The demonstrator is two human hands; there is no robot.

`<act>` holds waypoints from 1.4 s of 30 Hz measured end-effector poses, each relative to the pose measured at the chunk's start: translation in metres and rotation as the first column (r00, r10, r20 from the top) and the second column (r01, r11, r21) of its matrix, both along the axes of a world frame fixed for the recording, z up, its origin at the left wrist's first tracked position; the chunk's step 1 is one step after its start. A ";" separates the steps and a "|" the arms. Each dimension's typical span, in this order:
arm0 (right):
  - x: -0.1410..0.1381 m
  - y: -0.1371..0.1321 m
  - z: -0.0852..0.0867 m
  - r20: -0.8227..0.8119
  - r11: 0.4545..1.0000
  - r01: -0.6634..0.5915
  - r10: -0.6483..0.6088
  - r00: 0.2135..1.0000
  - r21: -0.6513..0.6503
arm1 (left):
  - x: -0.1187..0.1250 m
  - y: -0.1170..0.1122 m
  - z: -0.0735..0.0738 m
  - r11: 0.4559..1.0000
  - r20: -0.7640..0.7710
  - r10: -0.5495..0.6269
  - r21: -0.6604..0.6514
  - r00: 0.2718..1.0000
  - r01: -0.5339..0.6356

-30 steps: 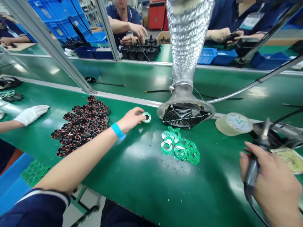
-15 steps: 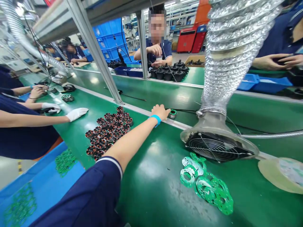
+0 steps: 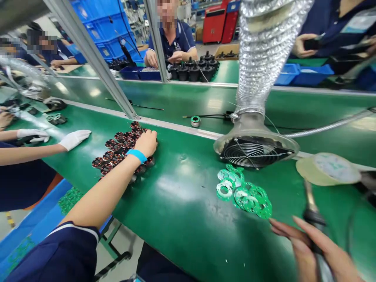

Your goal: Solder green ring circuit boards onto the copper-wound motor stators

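Note:
My left hand (image 3: 147,143), with a blue wristband, reaches over the right side of a cluster of round motor stators (image 3: 113,158) with copper windings. Its fingers curl down around a stator there, mostly hidden by the hand. At the lower right is my right hand (image 3: 320,246), its fingers stretched along and across a soldering iron (image 3: 314,215), whose metal tip points away from me. Left of that hand lies a loose pile of green ring-shaped circuit boards (image 3: 248,196). Beyond the metal rail stands a single stator with a green board on top (image 3: 195,121).
A fume extractor (image 3: 255,150) on a foil duct hangs over the bench. A yellowish roll (image 3: 327,168) stands at right. A co-worker's white-gloved hand (image 3: 75,139) rests left of the stators. Blue bins (image 3: 44,207) sit at lower left; a metal post (image 3: 94,58) rises behind.
My left hand has moved left from the board-topped stator beyond the rail to the stator cluster. My right hand and the soldering iron have come into view, and the view has shifted.

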State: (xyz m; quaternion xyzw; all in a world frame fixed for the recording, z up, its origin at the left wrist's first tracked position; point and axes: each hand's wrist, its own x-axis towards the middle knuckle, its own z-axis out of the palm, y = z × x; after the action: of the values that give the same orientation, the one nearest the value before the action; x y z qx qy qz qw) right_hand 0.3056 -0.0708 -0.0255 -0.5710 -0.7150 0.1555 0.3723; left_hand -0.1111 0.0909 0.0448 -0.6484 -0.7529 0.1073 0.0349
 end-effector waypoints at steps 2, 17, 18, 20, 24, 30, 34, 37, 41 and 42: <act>-0.031 0.000 0.017 0.083 0.998 -0.019 0.014 0.996 0.056 | 0.006 -0.002 0.001 0.998 -0.006 -0.059 -0.026 0.998 0.058; -0.101 0.035 -0.006 0.404 0.997 -0.083 0.076 0.912 -0.001 | 0.091 -0.110 -0.025 0.807 0.617 -0.499 0.074 0.608 0.586; -0.100 0.034 -0.005 0.393 0.996 -0.085 0.078 0.916 0.000 | 0.094 -0.110 -0.030 0.815 0.641 -0.484 0.082 0.596 0.574; -0.101 0.028 -0.001 0.360 0.995 -0.096 0.090 0.929 0.000 | 0.099 -0.106 -0.039 0.816 0.683 -0.470 0.093 0.559 0.571; -0.109 0.009 0.009 0.253 0.992 -0.128 0.123 0.960 0.001 | 0.106 -0.100 -0.048 0.814 0.762 -0.457 0.150 0.459 0.561; -0.116 -0.006 0.009 0.125 0.994 -0.108 0.106 0.986 0.003 | 0.115 -0.113 -0.043 0.848 0.926 -0.254 0.075 0.278 0.525; -0.103 -0.001 0.001 0.100 0.997 -0.077 0.078 0.992 -0.017 | 0.114 -0.121 -0.033 0.833 0.915 -0.207 -0.020 0.345 0.553; -0.089 0.004 0.000 0.097 0.997 -0.075 0.077 0.992 -0.029 | 0.110 -0.123 -0.029 0.685 0.770 -0.487 0.045 0.412 0.727; -0.077 0.006 0.007 0.141 0.994 -0.109 0.112 0.984 -0.029 | 0.108 -0.126 -0.033 0.534 0.533 -0.732 0.062 0.424 0.843; -0.076 0.005 0.008 0.156 0.992 -0.126 0.128 0.979 -0.020 | 0.108 -0.127 -0.035 0.533 0.529 -0.737 0.070 0.421 0.843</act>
State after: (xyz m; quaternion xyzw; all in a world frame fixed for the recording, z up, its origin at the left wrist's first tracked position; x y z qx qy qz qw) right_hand 0.2294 -0.0661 -0.0174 -0.5364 -0.7762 0.1370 0.3016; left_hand -0.0035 -0.0360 0.0098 -0.9292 -0.3216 -0.0160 -0.1814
